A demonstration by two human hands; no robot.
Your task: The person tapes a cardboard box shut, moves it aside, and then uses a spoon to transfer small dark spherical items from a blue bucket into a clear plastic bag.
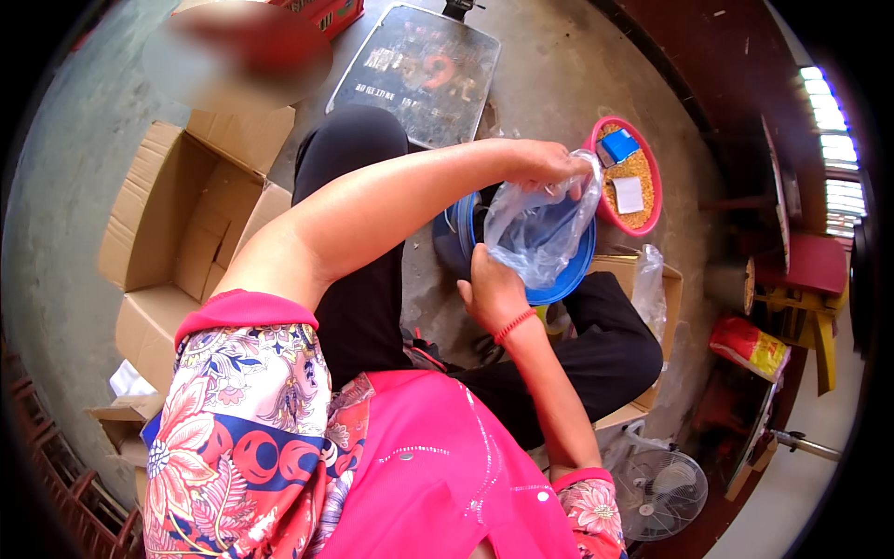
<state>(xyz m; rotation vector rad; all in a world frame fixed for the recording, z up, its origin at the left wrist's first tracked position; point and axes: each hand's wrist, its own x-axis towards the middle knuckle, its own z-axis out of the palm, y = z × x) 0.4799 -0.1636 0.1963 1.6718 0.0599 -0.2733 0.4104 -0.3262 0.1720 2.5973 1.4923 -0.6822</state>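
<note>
A clear plastic bag (538,223) hangs open over the mouth of a blue bucket (585,262). My left hand (548,168) reaches across to the far side and grips the bag's upper edge. Lower down, my right hand (496,283), with a red cord bracelet at the wrist, pinches the near edge of the bag at the bucket's rim. The bottom of the bag is hard to make out. Just beyond the bucket stands a pink basin (655,189) of yellow grain, with a blue box (617,147) and a white box (627,195) lying on the grain.
An open cardboard box (150,209) stands on the left. A dark board with writing (426,77) lies ahead. Beside my right knee is another carton (672,286) with a plastic bag (649,286). An electric fan (660,496) and a red-yellow bag (751,347) are at the right.
</note>
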